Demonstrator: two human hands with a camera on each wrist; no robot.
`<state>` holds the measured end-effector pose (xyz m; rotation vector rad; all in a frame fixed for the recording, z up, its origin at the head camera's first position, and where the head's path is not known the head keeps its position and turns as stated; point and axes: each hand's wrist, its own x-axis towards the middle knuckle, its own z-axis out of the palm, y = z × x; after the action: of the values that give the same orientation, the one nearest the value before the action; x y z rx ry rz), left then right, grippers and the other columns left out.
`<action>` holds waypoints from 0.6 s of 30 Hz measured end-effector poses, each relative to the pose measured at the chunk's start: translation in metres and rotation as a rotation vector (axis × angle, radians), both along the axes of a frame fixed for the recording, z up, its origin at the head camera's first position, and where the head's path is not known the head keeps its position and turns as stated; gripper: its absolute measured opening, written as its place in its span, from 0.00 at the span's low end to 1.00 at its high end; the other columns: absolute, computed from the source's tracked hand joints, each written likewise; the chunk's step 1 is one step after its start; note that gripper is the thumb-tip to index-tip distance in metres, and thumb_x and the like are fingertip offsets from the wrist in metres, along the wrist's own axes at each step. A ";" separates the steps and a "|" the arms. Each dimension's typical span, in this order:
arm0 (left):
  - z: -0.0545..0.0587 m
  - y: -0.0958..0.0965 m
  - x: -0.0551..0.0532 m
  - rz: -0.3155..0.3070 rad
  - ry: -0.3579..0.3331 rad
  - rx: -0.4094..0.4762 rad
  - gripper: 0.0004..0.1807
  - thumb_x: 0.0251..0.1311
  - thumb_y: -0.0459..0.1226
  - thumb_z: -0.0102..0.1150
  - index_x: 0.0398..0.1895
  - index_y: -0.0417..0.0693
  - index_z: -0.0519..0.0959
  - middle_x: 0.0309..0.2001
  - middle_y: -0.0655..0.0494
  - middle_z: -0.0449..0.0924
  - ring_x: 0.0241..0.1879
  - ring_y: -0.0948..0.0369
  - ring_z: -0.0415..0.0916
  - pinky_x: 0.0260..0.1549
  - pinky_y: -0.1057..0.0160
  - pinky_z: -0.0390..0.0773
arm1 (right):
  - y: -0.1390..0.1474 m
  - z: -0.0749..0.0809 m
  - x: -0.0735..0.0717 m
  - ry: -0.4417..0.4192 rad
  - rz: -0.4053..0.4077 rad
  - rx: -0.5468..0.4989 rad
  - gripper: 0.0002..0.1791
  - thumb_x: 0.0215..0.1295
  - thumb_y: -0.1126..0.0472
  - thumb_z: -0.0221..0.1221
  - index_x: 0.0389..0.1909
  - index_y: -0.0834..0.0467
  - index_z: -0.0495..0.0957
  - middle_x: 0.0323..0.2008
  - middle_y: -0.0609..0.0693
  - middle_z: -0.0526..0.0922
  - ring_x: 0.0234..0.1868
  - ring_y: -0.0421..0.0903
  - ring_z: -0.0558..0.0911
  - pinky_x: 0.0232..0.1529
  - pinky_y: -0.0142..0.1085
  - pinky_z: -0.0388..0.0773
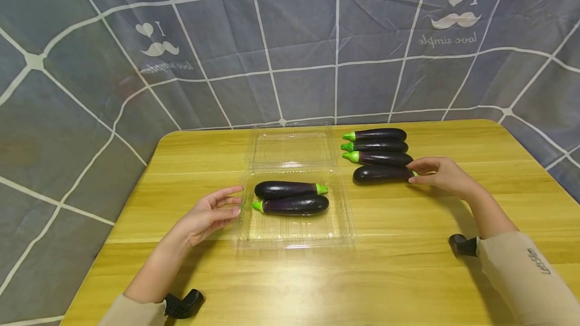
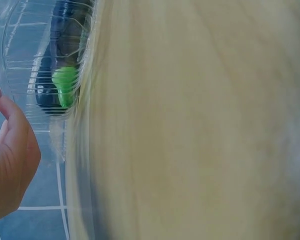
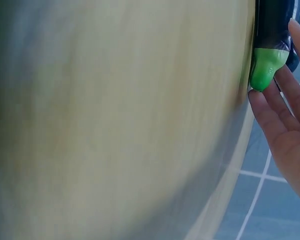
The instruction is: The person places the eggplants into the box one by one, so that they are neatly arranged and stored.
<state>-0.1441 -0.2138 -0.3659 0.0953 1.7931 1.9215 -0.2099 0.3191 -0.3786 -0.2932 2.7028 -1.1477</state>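
Six eggplants on the desk (image 1: 385,275), all lying approx. parallel to its far edge. Two in clear box (image 1: 290,242), mid-desk: far one (image 1: 284,189) stem to R, near one (image 1: 295,205) stem to L. Lid (image 1: 292,147) hinged back flat twd. desk's far edge. Other four in a row R of box, twd. far R corner: three w/ stems L, nearest eggplant (image 1: 380,175) stem R.

R hand (image 1: 438,172) holds nearest eggplant at stem end: thumb on one side, fingers on other & by the green tip (R wrist view), spread narrowed to its width. Can't tell if that end is off the desk.

L hand (image 1: 210,215) at box's L edge: fingers loosely extended, a bit apart, tips touching rim; no firm grip seen.

Handling (est.): skin glossy, prob. slick; round body apt to roll. Looks firm; wt. unknown, prob. moderate. Stem end slim & off-balance, so far end may droop or twist in a pinch; better hold = thumb & fingers across body, abt. middle. Box looks thin, light, bendy: may skid or buckle if shoved; steady by rim, no hard squeeze.

Backdrop: grey cloth (image 1: 301,29) w/ white grid, behind desk's far edge.
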 end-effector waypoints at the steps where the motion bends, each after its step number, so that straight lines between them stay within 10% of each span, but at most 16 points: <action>1: 0.000 0.000 0.000 -0.001 0.001 -0.004 0.35 0.61 0.27 0.54 0.70 0.35 0.52 0.52 0.47 0.66 0.43 0.63 0.74 0.41 0.68 0.76 | 0.000 0.000 0.000 -0.005 0.000 0.001 0.28 0.58 0.53 0.64 0.56 0.65 0.73 0.55 0.63 0.74 0.54 0.56 0.71 0.44 0.24 0.70; 10: 0.000 0.000 0.000 0.002 -0.003 0.015 0.35 0.61 0.27 0.53 0.70 0.36 0.52 0.51 0.48 0.66 0.42 0.64 0.73 0.40 0.68 0.76 | -0.001 0.002 -0.002 0.014 0.018 0.014 0.26 0.56 0.55 0.66 0.52 0.66 0.76 0.49 0.62 0.78 0.40 0.32 0.75 0.39 0.25 0.73; 18: -0.001 0.001 -0.002 0.020 -0.011 0.017 0.35 0.60 0.26 0.54 0.70 0.35 0.53 0.54 0.44 0.65 0.42 0.63 0.74 0.43 0.67 0.76 | -0.002 0.000 -0.001 -0.004 0.059 0.001 0.24 0.56 0.58 0.66 0.51 0.67 0.77 0.42 0.58 0.81 0.37 0.36 0.78 0.36 0.28 0.74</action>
<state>-0.1459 -0.2126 -0.3666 0.0722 1.7768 1.9481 -0.2112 0.3170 -0.3790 -0.3676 2.6723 -1.1298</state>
